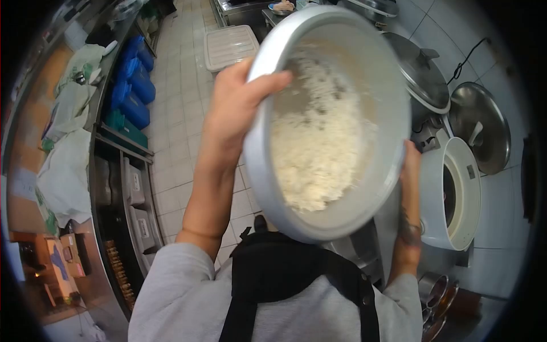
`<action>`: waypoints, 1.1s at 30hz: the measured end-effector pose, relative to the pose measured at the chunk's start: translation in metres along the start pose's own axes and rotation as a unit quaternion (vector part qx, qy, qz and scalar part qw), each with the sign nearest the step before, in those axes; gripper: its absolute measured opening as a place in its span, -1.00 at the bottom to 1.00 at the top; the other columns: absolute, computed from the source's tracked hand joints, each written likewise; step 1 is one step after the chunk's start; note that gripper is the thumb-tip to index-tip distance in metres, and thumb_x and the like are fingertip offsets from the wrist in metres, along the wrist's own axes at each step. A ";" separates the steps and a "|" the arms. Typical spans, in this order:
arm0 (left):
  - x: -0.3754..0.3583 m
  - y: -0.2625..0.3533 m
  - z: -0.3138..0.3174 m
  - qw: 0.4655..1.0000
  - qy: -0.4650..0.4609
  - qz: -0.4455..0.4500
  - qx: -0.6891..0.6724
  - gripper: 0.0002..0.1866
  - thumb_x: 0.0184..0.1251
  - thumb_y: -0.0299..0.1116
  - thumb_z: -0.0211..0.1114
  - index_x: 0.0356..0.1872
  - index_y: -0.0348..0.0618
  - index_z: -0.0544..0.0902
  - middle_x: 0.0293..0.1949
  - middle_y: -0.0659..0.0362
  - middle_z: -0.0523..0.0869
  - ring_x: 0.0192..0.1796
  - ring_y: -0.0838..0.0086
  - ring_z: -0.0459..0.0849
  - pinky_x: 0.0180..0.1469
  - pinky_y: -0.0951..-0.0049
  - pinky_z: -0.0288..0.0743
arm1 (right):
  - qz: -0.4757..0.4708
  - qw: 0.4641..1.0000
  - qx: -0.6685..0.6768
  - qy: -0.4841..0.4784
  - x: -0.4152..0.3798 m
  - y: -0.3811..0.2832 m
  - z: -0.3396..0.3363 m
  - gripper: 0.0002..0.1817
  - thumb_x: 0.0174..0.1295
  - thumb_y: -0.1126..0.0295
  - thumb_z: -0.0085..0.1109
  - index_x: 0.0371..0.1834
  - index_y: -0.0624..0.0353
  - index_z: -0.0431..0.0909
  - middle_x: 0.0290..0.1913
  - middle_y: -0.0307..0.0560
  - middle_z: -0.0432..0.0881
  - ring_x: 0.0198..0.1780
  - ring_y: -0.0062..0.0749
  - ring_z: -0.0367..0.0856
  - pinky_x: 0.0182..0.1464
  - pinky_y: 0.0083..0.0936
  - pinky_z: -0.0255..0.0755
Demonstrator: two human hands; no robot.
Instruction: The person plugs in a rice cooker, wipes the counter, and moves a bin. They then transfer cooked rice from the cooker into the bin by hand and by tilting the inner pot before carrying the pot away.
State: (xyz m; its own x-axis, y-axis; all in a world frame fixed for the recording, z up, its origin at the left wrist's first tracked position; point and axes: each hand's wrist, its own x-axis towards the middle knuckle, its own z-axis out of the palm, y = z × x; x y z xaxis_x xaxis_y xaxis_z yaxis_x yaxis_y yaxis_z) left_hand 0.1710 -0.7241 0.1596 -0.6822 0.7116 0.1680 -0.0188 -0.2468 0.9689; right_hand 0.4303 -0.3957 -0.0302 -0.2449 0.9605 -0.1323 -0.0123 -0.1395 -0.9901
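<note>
I hold a large metal bowl (pixel 387 114) tilted so that its inside faces me. Cooked white rice (pixel 316 154) clings to its bottom and lower side. My left hand (pixel 233 108) grips the bowl's left rim, thumb hooked over the edge. Over on the right side, my right hand (pixel 411 165) supports the bowl and is mostly hidden behind it. My grey sleeves and black apron (pixel 273 273) fill the bottom of the view.
A white rice cooker (pixel 461 194) stands open at the right, with two metal lids (pixel 424 77) (pixel 484 128) beyond it. Blue containers (pixel 134 85) and a steel shelf unit (pixel 119 188) line the left. A white tray (pixel 231 45) lies on the tiled floor.
</note>
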 end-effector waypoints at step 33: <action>-0.106 -0.069 0.066 0.866 0.381 -0.122 0.300 -0.86 -0.05 -0.51 0.29 -0.44 -0.34 0.56 -0.54 0.31 0.57 -0.49 0.74 0.43 -0.45 0.66 0.33 | -0.470 0.380 -0.434 -0.668 -0.162 0.115 0.326 -0.30 -0.05 -0.17 0.13 0.14 -0.02 0.43 0.19 -0.13 0.37 0.23 -0.18 0.31 0.10 0.15 0.21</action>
State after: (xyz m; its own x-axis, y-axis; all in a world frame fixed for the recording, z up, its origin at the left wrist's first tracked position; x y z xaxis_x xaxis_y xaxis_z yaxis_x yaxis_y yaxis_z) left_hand 0.2929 -0.7389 0.0873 -1.0000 -0.0034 -0.0030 -0.0041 0.3988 0.9170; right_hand 0.1525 -0.6454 -0.1076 -0.8090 -0.5723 -0.1341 -0.5207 0.8036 -0.2884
